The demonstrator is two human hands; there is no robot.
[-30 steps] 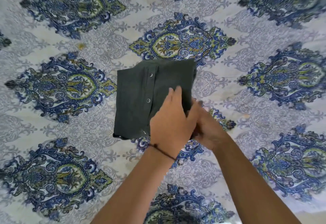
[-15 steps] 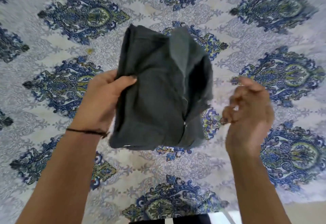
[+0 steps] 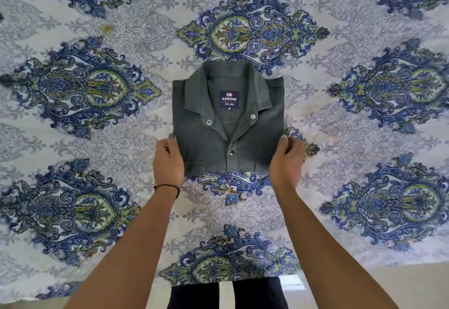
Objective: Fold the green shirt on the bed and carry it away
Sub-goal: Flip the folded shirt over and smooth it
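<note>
The green shirt (image 3: 255, 143) lies folded into a neat rectangle on the bed (image 3: 97, 138), collar up, with a dark label showing inside the neck. My left hand (image 3: 167, 160) grips its lower left edge, the thumb on top of the cloth. At the lower right edge my right hand (image 3: 286, 160) holds the shirt the same way. Both hands' fingers are partly tucked under the fabric and hidden.
The bed sheet is white with large blue and green paisley motifs all around the shirt. Its near edge (image 3: 243, 282) runs along the bottom, with my dark trousers (image 3: 228, 296) and pale floor (image 3: 401, 284) beyond it.
The shirt was folded face down, then lifted and turned over by my left hand. Now it lies collar side up on the bed with both hands at its lower corners.
</note>
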